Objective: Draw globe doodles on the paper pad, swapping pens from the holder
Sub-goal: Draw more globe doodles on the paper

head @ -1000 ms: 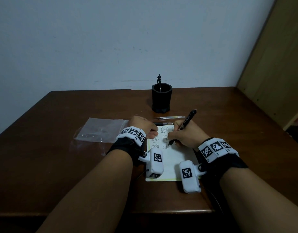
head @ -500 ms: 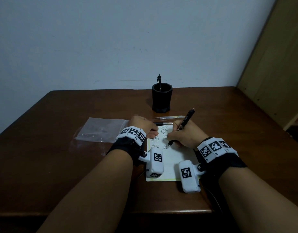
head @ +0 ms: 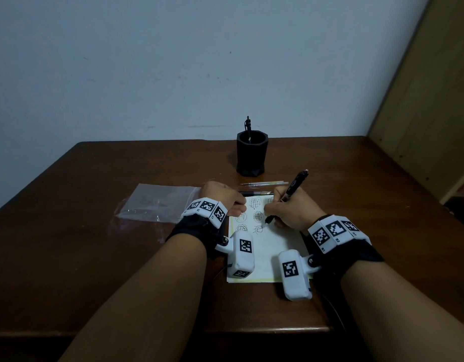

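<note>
A white paper pad [head: 272,246] lies on the brown table between my wrists, with several small globe doodles [head: 255,215] drawn on its upper part. My right hand [head: 293,207] grips a black pen [head: 291,190], whose tip touches the paper beside a doodle. Resting on the pad's top left corner is my left hand [head: 220,195], fingers curled and nothing held. The black pen holder [head: 251,152] stands behind the pad with one dark pen [head: 248,125] sticking up.
A clear pen [head: 265,183] and a dark pen [head: 254,193] lie on the table between holder and pad. A clear plastic bag [head: 160,202] lies left of my left hand. A wooden panel [head: 424,100] stands at the right. The table's front edge [head: 225,330] runs under my forearms.
The pen in my right hand has shifted slightly as it draws; the tip sits a little lower on the pad. My left hand has not moved.
</note>
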`<state>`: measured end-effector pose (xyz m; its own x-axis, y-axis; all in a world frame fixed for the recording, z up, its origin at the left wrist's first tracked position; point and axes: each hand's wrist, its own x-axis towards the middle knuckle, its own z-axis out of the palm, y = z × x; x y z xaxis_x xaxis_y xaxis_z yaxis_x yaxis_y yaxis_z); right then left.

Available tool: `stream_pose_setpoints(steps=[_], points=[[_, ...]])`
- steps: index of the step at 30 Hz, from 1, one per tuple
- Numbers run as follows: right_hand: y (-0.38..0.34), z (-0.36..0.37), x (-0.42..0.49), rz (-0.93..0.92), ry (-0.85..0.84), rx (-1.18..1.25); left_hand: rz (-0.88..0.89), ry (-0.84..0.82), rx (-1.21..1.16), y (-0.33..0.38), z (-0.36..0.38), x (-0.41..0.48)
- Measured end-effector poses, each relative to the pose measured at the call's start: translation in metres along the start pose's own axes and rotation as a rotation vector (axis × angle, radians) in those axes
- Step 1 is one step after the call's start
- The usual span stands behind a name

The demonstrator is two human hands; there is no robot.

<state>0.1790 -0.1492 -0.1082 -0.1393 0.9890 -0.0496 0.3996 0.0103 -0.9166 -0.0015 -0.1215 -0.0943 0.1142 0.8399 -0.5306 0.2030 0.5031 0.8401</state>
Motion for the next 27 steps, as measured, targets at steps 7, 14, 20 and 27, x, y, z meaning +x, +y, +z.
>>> stream_pose_setpoints(steps=[7,14,20,27], points=[[-0.007,0.003,-0.005,-0.022,-0.09,-0.061,-0.056,-0.022,-0.07,-0.002,-0.006,0.01],[-0.005,-0.001,-0.005,0.017,-0.007,0.04,-0.092,-0.014,-0.12,-0.002,-0.005,0.011],[-0.009,0.003,-0.006,0.002,-0.12,-0.093,0.072,0.156,-0.039,-0.009,0.002,0.012],[-0.003,0.0,-0.002,0.01,0.02,0.026,0.097,0.19,0.007,-0.011,0.002,0.013]])
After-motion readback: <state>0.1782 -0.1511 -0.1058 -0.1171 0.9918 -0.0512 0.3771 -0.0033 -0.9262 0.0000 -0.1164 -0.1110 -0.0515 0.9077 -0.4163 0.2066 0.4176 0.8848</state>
